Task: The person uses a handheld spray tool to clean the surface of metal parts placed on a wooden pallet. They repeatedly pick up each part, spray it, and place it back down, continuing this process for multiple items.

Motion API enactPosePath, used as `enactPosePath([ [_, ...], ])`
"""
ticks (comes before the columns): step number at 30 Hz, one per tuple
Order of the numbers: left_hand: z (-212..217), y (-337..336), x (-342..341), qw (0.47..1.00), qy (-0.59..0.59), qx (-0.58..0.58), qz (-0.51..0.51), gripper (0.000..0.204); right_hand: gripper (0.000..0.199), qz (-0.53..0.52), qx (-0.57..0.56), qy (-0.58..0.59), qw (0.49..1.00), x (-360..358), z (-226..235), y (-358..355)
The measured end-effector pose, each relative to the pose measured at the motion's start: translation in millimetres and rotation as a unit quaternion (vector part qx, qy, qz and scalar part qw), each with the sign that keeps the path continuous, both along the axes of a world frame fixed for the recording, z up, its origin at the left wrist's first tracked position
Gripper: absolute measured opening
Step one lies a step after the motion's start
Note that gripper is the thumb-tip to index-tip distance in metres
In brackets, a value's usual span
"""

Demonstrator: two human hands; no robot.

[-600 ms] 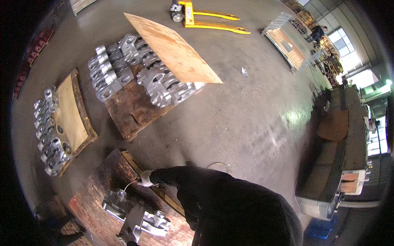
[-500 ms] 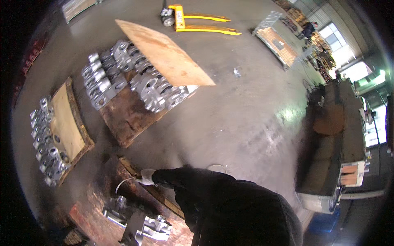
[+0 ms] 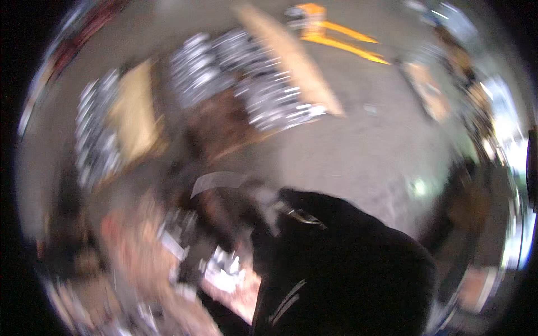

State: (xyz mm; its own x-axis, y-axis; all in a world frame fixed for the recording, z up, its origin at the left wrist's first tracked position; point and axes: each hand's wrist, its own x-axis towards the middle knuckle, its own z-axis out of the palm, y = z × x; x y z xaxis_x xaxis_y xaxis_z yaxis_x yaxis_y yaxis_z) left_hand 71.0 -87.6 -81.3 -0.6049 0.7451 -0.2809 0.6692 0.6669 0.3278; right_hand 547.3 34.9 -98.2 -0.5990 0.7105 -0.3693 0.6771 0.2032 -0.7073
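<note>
Metal castings, bright and silvery, lie low in the view on a wooden pallet, just left of the person's dark sleeve. The whole picture is smeared by motion, so their shape cannot be made out beyond shiny lumps. The sleeve comes up from the lower edge and ends near a pale patch that may be a gloved hand (too blurred to say which hand, or whether the fingers are spread, pressed together or pinching anything). A thin pale curved strip shows just above and left of that patch; whether anything touches it cannot be told.

Farther up, more silvery castings are stacked in rows on another pallet, with a tan plywood sheet lying tilted over their right side. To the left, a third group of castings flanks a tan board. A yellow pallet jack stands on the grey concrete floor near the top.
</note>
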Motion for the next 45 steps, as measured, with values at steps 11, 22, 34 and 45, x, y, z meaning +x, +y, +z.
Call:
enactPosePath([
  [11, 13, -64, 50, 0.629, -0.444, 0.446, 0.457, 0.073, 0.049, -0.214, -0.153, -0.071, 0.962, -89, 94, 38],
  [22, -43, -62, 15, 0.752, -0.416, 0.404, 0.313, 0.054, 0.042, -0.146, -0.165, -0.075, 0.972, -78, 52, 7],
  [34, -49, -79, -58, 0.99, -0.091, 0.109, -0.011, 0.04, 0.033, -0.124, -0.102, 0.129, 0.979, -16, 85, -58],
  [45, 13, 26, -81, 0.969, -0.225, 0.027, -0.095, 0.038, 0.041, -0.374, -0.348, 0.112, 0.852, -27, 145, -34],
])
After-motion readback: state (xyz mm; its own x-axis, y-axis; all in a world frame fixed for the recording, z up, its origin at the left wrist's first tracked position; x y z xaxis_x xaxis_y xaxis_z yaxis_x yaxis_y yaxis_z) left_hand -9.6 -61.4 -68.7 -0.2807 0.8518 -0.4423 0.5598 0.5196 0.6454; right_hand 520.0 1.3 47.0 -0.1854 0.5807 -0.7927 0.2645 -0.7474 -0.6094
